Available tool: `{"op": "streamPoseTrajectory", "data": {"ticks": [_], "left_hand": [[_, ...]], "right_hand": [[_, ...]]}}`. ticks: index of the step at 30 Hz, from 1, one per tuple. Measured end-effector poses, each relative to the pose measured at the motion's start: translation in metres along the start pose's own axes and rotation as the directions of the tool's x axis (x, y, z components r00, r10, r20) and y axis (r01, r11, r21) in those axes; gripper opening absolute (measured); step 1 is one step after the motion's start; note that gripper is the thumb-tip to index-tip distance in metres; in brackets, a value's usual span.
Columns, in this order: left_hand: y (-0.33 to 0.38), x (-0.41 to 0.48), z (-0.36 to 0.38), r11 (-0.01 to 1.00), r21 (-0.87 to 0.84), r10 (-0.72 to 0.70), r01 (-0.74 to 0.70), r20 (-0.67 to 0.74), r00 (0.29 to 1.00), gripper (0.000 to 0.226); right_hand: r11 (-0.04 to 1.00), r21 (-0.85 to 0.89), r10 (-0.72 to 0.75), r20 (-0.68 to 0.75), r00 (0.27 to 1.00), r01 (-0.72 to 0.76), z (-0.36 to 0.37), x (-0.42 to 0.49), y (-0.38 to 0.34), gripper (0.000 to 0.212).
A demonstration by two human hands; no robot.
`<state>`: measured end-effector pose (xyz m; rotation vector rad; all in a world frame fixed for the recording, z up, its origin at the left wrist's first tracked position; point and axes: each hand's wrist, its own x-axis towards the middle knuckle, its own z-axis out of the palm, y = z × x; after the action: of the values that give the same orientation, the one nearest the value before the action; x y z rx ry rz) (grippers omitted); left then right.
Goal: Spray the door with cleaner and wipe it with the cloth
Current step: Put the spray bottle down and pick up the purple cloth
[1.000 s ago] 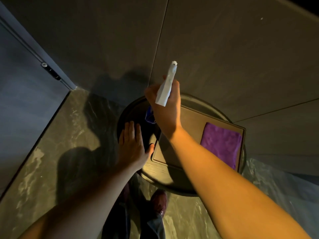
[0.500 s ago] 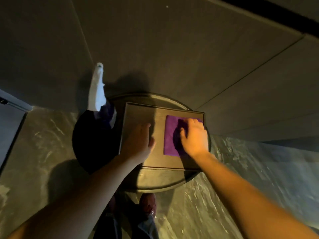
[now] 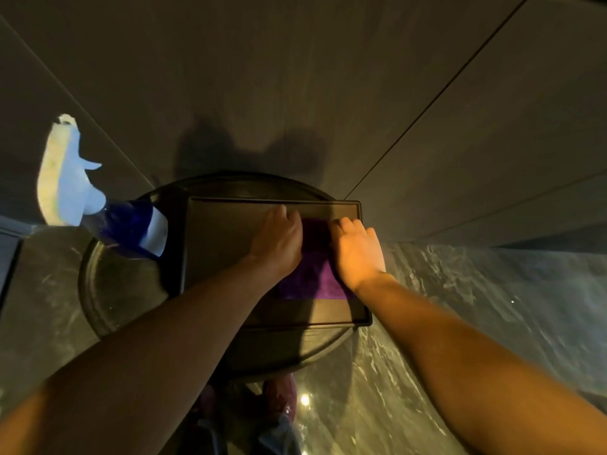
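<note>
A polished interior: marble floor (image 3: 460, 323) (glossy), dark panelled wall (image 3: 295, 77).

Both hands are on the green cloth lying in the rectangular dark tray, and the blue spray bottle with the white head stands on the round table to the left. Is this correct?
Not quite: the cloth is purple, not green. The head view shows the left hand and right hand on the purple cloth in the rectangular dark tray, with the blue spray bottle with the white head standing on the round dark table to the left.

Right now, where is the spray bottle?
In the head view, the spray bottle stands at the left edge of the round table, left of the tray.
</note>
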<state>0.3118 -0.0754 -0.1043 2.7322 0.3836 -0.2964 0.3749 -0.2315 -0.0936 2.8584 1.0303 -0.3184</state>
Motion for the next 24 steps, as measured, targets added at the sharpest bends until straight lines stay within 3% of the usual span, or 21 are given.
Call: {"op": "streamPoseTrajectory", "data": {"ticks": [5,8,11,14,18,21,24], "left_hand": [[-0.004,-0.006,-0.007,0.994,-0.111,-0.019,0.018,-0.01,1.0,0.033],[-0.008,-0.028,-0.026,0.938,-0.344,-0.019,0.028,0.029,0.999,0.028],[-0.007,-0.066,-0.061,0.856,-0.511,-0.053,0.078,0.064,0.997,0.019],[-0.003,-0.112,-0.097,0.832,-0.54,-0.122,0.132,0.054,0.991,0.02],[-0.007,-0.177,-0.159,0.797,-0.577,-0.247,0.18,-0.039,0.968,0.028],[-0.016,-0.231,-0.22,0.759,-0.634,-0.335,0.151,-0.179,0.925,0.015],[-0.033,-0.286,-0.284,0.675,-0.722,-0.46,0.153,-0.25,0.852,0.006]], "right_hand": [[0.993,0.114,-0.007,0.058,0.998,0.0,-0.006,-0.006,0.0,0.05],[0.976,0.216,-0.027,0.093,0.995,0.006,-0.024,-0.015,0.003,0.042],[0.942,0.33,-0.121,0.145,0.982,0.067,-0.062,-0.031,-0.001,0.041],[0.942,0.297,-0.221,0.206,0.953,0.155,-0.114,-0.053,-0.013,0.043],[0.877,0.34,-0.383,0.073,0.921,0.338,-0.196,-0.078,-0.042,0.039],[0.825,0.344,-0.498,0.069,0.865,0.448,-0.262,-0.086,-0.079,0.025],[0.729,0.385,-0.61,-0.012,0.793,0.566,-0.323,-0.092,-0.125,0.023]]}}
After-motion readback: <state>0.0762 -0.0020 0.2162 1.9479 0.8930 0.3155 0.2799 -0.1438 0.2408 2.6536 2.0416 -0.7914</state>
